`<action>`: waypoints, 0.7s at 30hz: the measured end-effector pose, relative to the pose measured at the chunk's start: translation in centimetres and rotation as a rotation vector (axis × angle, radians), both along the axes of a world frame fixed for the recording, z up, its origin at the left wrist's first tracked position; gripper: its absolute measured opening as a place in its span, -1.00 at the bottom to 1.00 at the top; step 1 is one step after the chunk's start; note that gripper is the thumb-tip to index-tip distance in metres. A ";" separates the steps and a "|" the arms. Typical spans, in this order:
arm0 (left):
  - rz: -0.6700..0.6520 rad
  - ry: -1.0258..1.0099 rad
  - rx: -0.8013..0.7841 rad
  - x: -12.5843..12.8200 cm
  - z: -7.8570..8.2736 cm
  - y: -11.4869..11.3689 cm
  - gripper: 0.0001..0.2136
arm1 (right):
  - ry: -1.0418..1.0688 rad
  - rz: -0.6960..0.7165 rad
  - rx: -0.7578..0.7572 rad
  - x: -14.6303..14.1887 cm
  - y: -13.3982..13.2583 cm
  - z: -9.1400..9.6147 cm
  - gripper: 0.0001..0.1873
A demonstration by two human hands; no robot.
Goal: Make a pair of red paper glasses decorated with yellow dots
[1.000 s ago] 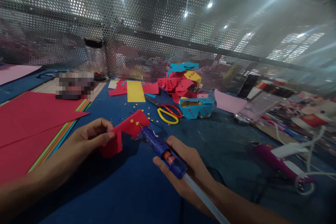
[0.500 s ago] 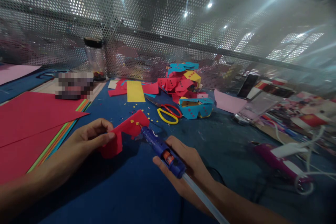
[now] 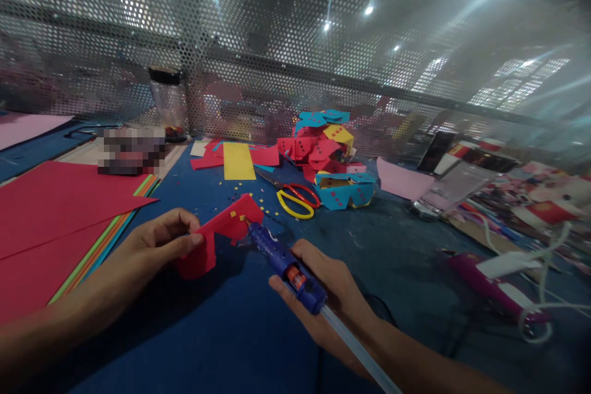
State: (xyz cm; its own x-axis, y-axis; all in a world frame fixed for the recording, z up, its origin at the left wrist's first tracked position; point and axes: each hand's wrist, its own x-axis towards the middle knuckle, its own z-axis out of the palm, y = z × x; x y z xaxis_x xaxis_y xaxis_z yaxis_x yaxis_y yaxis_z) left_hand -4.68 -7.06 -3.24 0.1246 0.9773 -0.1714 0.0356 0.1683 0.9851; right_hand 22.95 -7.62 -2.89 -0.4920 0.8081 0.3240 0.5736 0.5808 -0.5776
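My left hand (image 3: 159,240) pinches a folded red paper piece (image 3: 217,234) with small yellow squares on it, holding it just above the blue table (image 3: 221,332). My right hand (image 3: 332,295) grips a blue glue gun (image 3: 286,265) with a clear glue stick out of its back. The gun's nozzle touches the right edge of the red paper piece.
Yellow-and-red scissors (image 3: 295,197) lie beyond the hands. Behind them sits a pile of red, blue and yellow paper pieces (image 3: 325,148) and a blue paper box (image 3: 344,191). A stack of coloured sheets (image 3: 55,215) lies left. A purple tool with a white cord (image 3: 489,283) lies right. A perforated metal screen (image 3: 295,61) stands behind.
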 end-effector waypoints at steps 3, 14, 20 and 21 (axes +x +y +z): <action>-0.003 -0.011 0.010 0.0 -0.1 0.0 -0.72 | -0.004 -0.004 0.002 0.0 0.0 0.0 -0.83; -0.011 -0.031 0.015 0.2 0.2 0.0 -0.78 | 0.003 0.001 -0.015 -0.1 0.0 0.2 -0.80; 0.048 0.000 0.001 -0.4 -0.3 0.2 -0.76 | 0.049 -0.051 -0.058 -0.3 -0.3 1.2 -0.78; 0.065 0.005 -0.001 -0.5 -0.4 0.3 -0.76 | 0.057 -0.064 -0.075 -0.4 -0.4 1.4 -0.77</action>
